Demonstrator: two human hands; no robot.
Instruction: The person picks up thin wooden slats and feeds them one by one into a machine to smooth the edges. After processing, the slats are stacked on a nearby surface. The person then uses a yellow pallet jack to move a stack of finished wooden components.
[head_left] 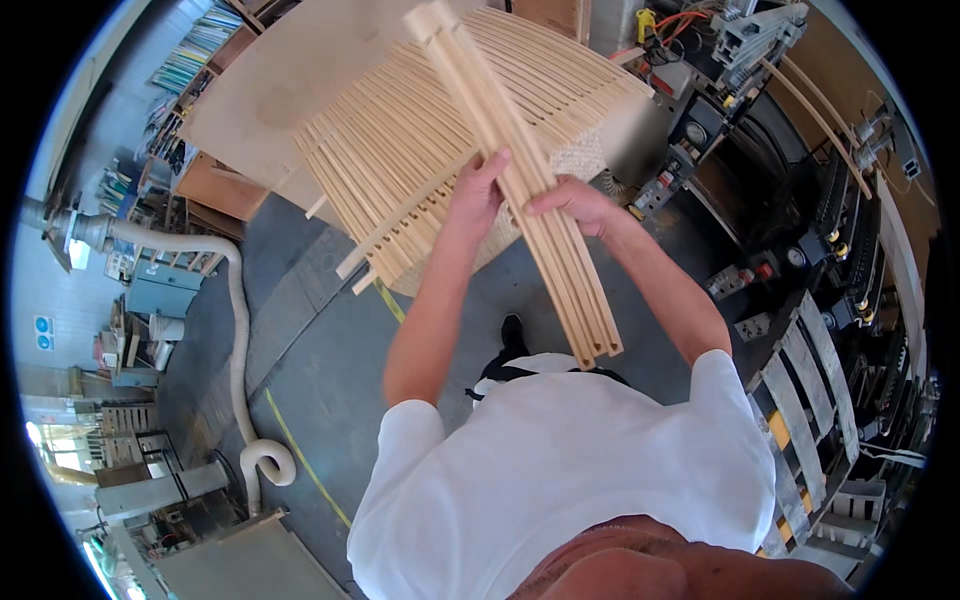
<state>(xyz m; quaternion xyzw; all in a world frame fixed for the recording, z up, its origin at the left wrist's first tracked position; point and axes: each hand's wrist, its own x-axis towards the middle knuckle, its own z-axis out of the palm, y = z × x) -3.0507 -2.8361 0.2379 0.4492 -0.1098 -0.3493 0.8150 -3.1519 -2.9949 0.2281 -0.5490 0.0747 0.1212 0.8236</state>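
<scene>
A bundle of long, pale wooden strips [525, 180] with grooves along them is held up in front of me, tilted so its near end reaches toward my waist. My left hand [480, 185] grips its left side, thumb on top. From the right, my right hand [575, 203] holds the same bundle, thumb across the upper face. Beneath and beyond it lies a large stack of similar wooden strips [375, 150], set side by side in rows. A loose crosswise strip [400, 222] rests on top of that stack. The undersides of the bundle and several fingertips are hidden.
Machinery with gauges [695, 135] stands close on the right. A slatted wooden pallet [800, 400] is at the lower right. On the left, a pale flexible hose [238, 330] runs along the grey floor [320, 400]. A large tan board [290, 80] lies behind the stack.
</scene>
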